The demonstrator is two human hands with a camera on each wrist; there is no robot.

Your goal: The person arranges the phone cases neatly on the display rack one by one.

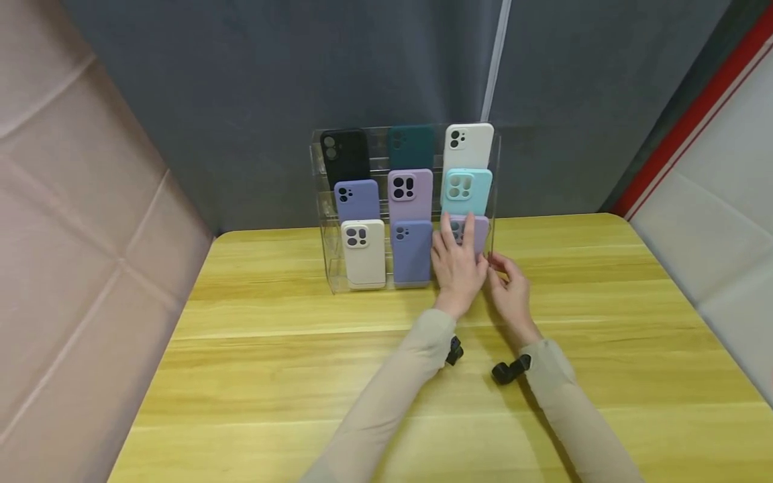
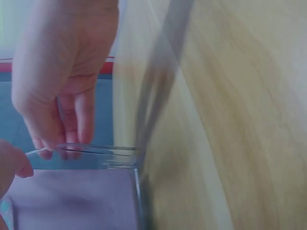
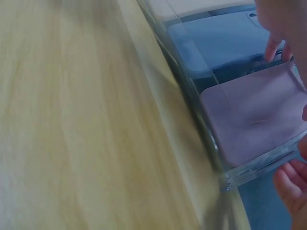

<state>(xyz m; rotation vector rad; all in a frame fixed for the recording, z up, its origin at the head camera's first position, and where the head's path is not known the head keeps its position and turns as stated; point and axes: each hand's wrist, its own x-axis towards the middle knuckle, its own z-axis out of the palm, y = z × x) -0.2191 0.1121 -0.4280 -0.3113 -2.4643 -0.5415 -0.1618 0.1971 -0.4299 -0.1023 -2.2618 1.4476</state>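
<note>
A clear tiered display rack holds rows of phone cases. My left hand lies over the lilac phone case in the bottom row at the right, fingers spread and fairly straight on its camera end. In the right wrist view, the left fingers are along one side of the lilac case. My right hand is at the rack's right side, fingertips against the clear side panel. In the left wrist view, the right hand has loosely bent fingers at that panel's edge.
Beside the lilac case stand a blue-violet case and a cream case. A turquoise case is right above the left fingertips. The wooden table meets a grey curtain behind the rack.
</note>
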